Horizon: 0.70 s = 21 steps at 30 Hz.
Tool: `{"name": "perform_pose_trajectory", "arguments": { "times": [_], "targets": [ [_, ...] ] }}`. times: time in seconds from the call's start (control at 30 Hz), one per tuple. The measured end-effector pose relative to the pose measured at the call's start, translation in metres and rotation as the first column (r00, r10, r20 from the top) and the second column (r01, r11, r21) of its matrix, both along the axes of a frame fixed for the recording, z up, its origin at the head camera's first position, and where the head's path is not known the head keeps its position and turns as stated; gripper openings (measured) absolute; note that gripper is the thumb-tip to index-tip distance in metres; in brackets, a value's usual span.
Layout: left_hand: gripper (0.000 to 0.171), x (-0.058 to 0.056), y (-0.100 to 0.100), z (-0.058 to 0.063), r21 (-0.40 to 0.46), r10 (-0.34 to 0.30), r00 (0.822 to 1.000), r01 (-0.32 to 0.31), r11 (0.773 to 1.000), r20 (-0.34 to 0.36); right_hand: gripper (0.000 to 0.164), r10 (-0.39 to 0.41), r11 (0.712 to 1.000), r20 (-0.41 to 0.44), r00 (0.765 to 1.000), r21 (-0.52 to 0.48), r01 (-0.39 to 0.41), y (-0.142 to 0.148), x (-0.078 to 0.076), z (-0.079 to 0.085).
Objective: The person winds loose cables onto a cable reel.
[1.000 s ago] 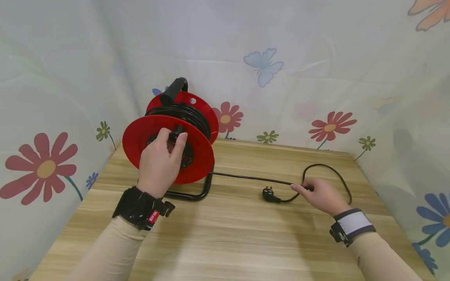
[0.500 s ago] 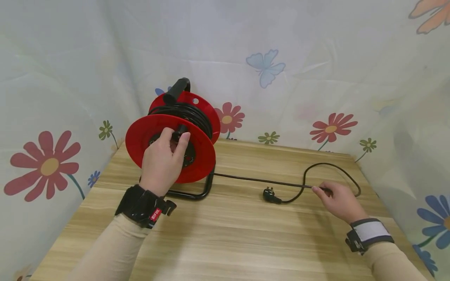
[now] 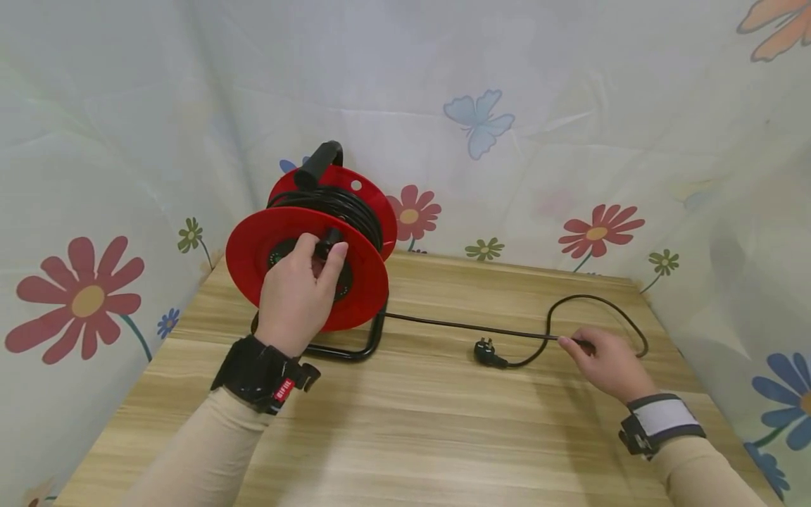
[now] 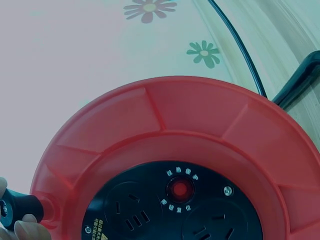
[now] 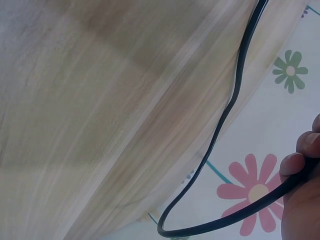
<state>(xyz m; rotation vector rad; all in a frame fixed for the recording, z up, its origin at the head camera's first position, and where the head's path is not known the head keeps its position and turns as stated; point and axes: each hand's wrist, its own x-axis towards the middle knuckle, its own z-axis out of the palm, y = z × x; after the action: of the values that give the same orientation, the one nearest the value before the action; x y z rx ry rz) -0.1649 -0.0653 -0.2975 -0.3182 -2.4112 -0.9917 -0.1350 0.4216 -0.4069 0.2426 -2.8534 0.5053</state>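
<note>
Flowered backdrop (image 3: 393, 70) behind wood-grain table (image 3: 431, 429), left grip (image 3: 296, 296) around reel knob (image 3: 332, 237), right grip (image 3: 605, 362) around cable (image 5: 240, 65)

We had a red reel (image 3: 364, 267) standing left, its black cable (image 3: 465, 324) stretched right, looping back to a plug (image 3: 486, 353).
</note>
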Motion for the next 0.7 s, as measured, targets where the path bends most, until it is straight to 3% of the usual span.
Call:
{"name": "perform_pose_trajectory", "arguments": {
  "times": [0.2, 0.7],
  "targets": [
    [0.042, 0.001, 0.006, -0.003, -0.011, -0.017, 1.0, 0.017, 1.0, -0.001, 0.028, 0.006, 1.0, 0.014, 1.0, -0.001, -0.006, -0.006, -0.002, 0.0],
    [0.038, 0.005, 0.017, -0.008, -0.036, -0.033, 0.999, 0.033, 0.999, 0.021, 0.034, 0.026, 1.0, 0.028, 0.999, -0.014, -0.026, -0.015, -0.009, -0.007]
  ]
}}
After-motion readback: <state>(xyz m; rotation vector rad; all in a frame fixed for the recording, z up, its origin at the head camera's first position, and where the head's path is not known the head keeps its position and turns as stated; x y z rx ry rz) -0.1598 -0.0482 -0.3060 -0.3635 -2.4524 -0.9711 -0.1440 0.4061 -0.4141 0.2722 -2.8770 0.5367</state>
